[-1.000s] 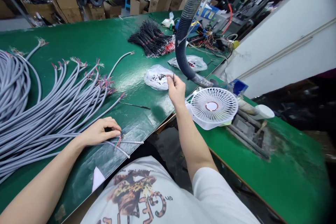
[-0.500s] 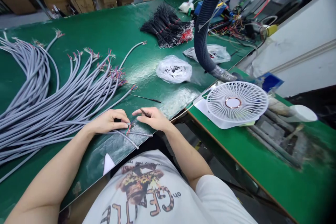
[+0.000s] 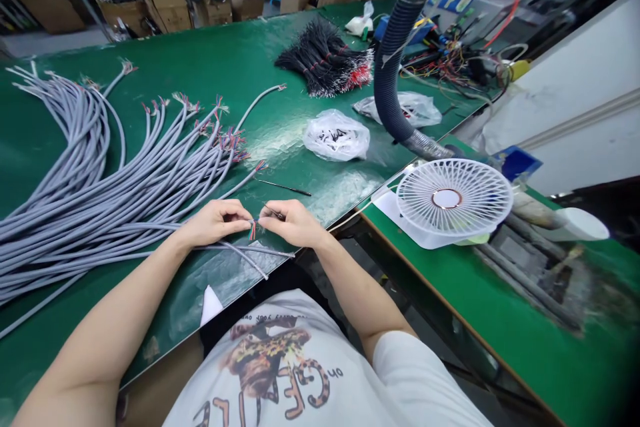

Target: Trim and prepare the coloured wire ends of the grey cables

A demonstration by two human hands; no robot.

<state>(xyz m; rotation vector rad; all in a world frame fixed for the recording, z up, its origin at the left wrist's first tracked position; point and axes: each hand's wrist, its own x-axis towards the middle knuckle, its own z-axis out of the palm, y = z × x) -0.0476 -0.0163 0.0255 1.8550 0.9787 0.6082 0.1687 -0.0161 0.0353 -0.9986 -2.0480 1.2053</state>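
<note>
My left hand [image 3: 220,221] is closed in a pinch on the end of a grey cable, where fine coloured wires [image 3: 253,230], red and green among them, hang out below the fingertips. Facing it almost tip to tip, my right hand [image 3: 294,223] has thumb and forefinger pressed together by the same wires. A thin dark tool [image 3: 275,215] lies in its fingers; its exact kind is not clear. Under and beside my left hand runs a big bundle of grey cables [image 3: 125,207], with stripped, coloured ends pointing away from me.
A slim rod-like tool [image 3: 285,187] lies beyond my hands. Farther off are plastic bags [image 3: 337,135] and a bundle of black wires [image 3: 325,57]. A ribbed hose [image 3: 387,80] bends down at the right, near a white fan [image 3: 453,203]. The green table's [image 3: 240,300] edge is close to my body.
My right thumb and forefinger, apart before, have come together at the wires. Both hands are now closer to each other. The view has shifted slightly.
</note>
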